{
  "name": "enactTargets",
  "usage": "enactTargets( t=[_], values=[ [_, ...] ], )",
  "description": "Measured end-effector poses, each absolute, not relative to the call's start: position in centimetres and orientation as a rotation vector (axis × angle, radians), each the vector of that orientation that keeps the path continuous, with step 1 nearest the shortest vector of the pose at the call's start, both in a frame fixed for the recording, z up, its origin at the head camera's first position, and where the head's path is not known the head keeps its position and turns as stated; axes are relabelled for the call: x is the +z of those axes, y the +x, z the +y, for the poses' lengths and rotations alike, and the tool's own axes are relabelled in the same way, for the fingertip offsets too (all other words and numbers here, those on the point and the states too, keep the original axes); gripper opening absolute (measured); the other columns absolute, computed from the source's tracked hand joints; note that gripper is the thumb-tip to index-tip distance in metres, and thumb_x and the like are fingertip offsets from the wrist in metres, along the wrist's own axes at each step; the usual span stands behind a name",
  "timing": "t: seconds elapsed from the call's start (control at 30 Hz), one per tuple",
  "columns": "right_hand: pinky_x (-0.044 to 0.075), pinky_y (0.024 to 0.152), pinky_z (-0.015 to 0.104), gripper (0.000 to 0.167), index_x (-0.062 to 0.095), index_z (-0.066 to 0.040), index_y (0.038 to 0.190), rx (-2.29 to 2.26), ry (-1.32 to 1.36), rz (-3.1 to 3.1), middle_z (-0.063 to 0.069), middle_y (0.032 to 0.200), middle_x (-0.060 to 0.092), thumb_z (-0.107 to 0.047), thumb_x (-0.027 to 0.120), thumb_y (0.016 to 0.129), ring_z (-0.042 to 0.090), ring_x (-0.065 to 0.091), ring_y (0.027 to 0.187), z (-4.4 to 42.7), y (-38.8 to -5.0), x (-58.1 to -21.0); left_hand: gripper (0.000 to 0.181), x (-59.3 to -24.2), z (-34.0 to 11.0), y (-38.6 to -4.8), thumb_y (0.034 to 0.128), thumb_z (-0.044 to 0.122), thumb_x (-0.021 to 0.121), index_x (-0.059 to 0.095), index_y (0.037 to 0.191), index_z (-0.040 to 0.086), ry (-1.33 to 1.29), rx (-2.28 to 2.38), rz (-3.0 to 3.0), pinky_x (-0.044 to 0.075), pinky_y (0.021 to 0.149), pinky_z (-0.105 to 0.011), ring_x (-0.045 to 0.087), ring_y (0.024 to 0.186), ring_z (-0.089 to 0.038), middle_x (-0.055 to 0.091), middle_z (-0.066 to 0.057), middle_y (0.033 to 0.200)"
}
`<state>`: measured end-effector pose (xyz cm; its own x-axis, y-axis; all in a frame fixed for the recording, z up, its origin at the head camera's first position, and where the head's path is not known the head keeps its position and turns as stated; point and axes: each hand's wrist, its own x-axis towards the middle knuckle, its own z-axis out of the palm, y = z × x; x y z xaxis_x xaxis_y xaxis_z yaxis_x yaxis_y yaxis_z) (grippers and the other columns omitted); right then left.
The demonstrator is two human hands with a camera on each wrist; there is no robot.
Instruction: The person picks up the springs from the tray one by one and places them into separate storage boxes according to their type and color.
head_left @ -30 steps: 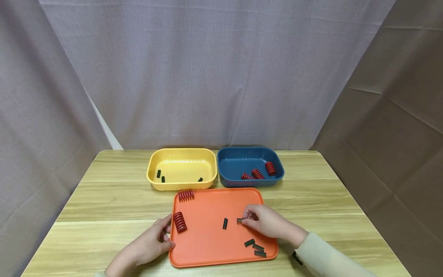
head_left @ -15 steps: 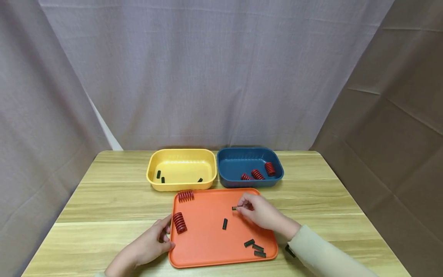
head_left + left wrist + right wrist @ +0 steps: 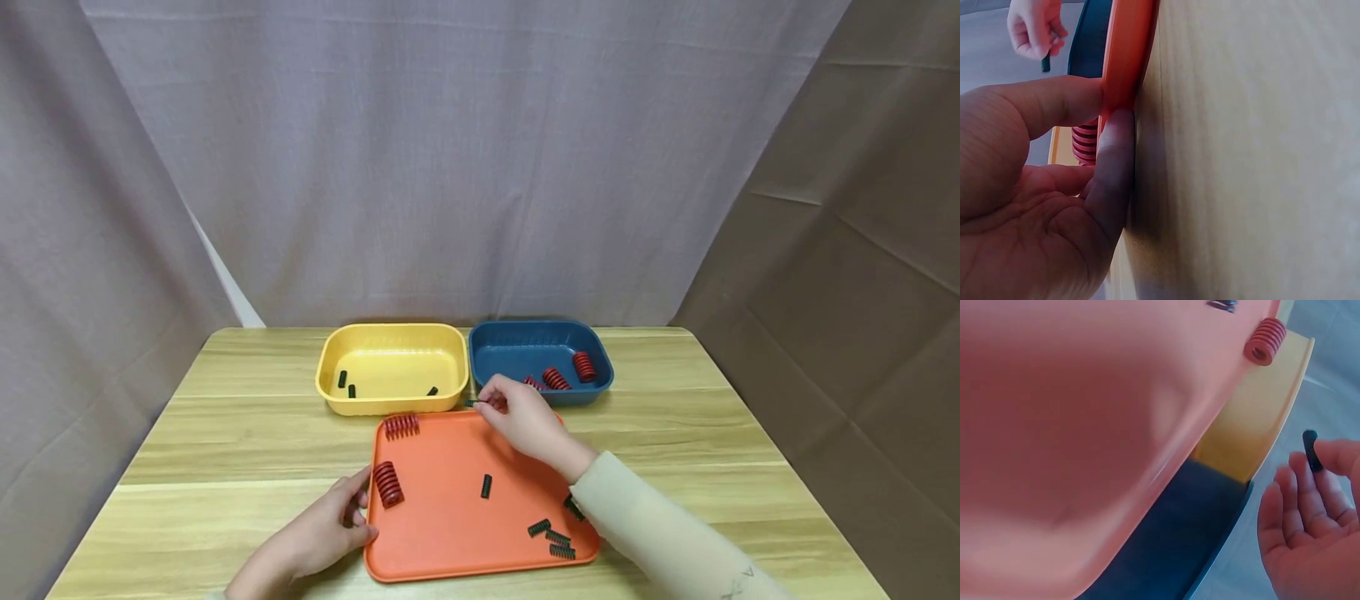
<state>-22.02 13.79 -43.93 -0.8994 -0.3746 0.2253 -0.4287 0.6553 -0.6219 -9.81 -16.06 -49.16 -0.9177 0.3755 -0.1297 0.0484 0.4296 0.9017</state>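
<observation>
In the head view, the right hand (image 3: pixel 525 421) pinches a small dark spring (image 3: pixel 471 403) above the orange tray's far edge, near where the two bins meet. The right wrist view shows that spring (image 3: pixel 1312 450) between thumb and fingers. The left hand (image 3: pixel 322 527) grips the left rim of the orange tray (image 3: pixel 442 533), thumb on the near part. Two red springs (image 3: pixel 388 484) lie along the tray's left side. One dark spring (image 3: pixel 487 486) lies mid-tray, and several more (image 3: pixel 557 537) are at its near right.
Behind the tray stand a yellow bin (image 3: pixel 397 407) with three dark springs inside and a blue bin (image 3: pixel 542 327) with three red springs. A dark object (image 3: pixel 574 507) shows beside the right sleeve. Grey curtains (image 3: pixel 420 167) hang behind the wooden table (image 3: pixel 225 450).
The right hand has moved away from the body and leftward across the tray, carrying the small dark spring up to the far edge. The left hand has stayed on the rim.
</observation>
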Motion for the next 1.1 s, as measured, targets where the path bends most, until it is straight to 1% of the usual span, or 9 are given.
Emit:
enactTargets(
  t=[0.23,0.43,0.57,0.77,1.1],
  values=[
    [0.048,0.072,0.029,0.009,0.061,-0.020,0.091,1.106,0.600,-2.735,-0.009,0.083,0.059,-0.022,0.071,0.090,0.011,0.054,0.077,10.8,-23.1,-43.5,0.084,-49.1,-16.0,-9.9,0.0810,0.002,0.073,0.023,0.148,-0.008,0.357,1.465,2.387,0.043,0.068,-0.023,0.047,0.086,-0.020,0.043,-0.010,0.101],
    [0.045,0.069,0.030,0.009,0.062,-0.020,0.092,1.012,0.536,-2.760,-0.008,0.087,0.058,-0.027,0.068,0.091,0.013,0.052,0.080,8.4,-24.3,-43.8,0.086,-49.1,-16.1,-9.9,0.0803,0.002,0.074,0.023,0.148,-0.009,0.363,1.488,2.378,0.043,0.068,-0.023,0.047,0.086,-0.019,0.043,-0.010,0.101],
    [0.045,0.069,0.030,0.008,0.062,-0.021,0.092,0.952,0.559,-2.782,-0.008,0.088,0.058,-0.028,0.066,0.093,0.013,0.051,0.082,7.2,-25.1,-44.5,0.085,-49.1,-16.1,-9.9,0.0801,0.002,0.074,0.023,0.148,-0.009,0.361,1.487,2.391,0.043,0.069,-0.023,0.047,0.086,-0.019,0.043,-0.010,0.102],
    [0.045,0.072,0.031,0.008,0.061,-0.022,0.090,0.847,0.619,-2.800,-0.010,0.087,0.060,-0.027,0.067,0.092,0.012,0.052,0.083,6.5,-25.8,-45.2,0.085,-49.2,-16.1,-9.8,0.0815,0.002,0.073,0.022,0.149,-0.008,0.386,1.491,2.378,0.044,0.071,-0.023,0.048,0.086,-0.018,0.044,-0.010,0.104],
    [0.045,0.072,0.032,0.009,0.062,-0.022,0.089,0.779,0.643,-2.798,-0.009,0.086,0.062,-0.026,0.069,0.091,0.013,0.053,0.082,6.2,-25.9,-45.0,0.085,-49.3,-16.1,-9.9,0.0815,0.001,0.072,0.021,0.148,-0.009,0.388,1.525,2.351,0.045,0.071,-0.023,0.050,0.086,-0.017,0.044,-0.011,0.104]
  ],
)
